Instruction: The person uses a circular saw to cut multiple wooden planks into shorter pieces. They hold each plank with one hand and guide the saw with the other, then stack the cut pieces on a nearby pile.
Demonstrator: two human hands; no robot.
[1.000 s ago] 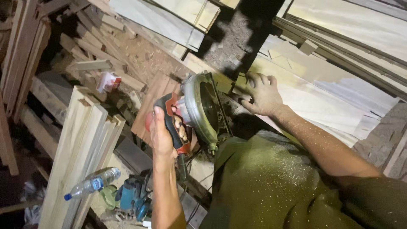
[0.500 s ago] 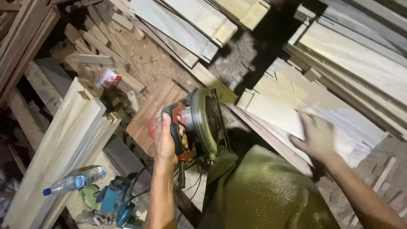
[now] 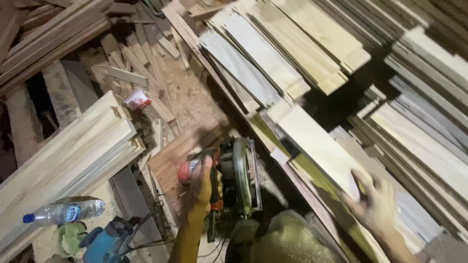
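The person's left hand (image 3: 202,187) is wrapped tight round the handle of one circular saw (image 3: 229,178), a red and black machine with a round metal blade guard, resting on a reddish-brown board (image 3: 173,156) that lies among sawdust. The saw sits low in the middle of the view, just in front of the person's green-clad knee (image 3: 287,241). Its cord trails down beside the forearm.

The right hand (image 3: 375,202) is out to the side, fingers spread and loose, gripping nothing; it is blurred, and lies on or just over the flat face of a pale plank (image 3: 312,141) that leans along the right of the saw. I cannot tell whether the palm really presses on the wood.

Beyond that plank rise several stacks of thin pale boards (image 3: 273,53), too many to count, running off to the top and right edges. On the left lies a bundle of long light timber (image 3: 68,156), about four or five pieces side by side. Against its near end lies one clear plastic water bottle (image 3: 63,212) with a blue cap, on its side. Below it stands one blue power tool (image 3: 105,241), partly cut off by the edge. One small red and white packet (image 3: 138,100) lies up among the short offcuts (image 3: 141,58) scattered over the sawdust.
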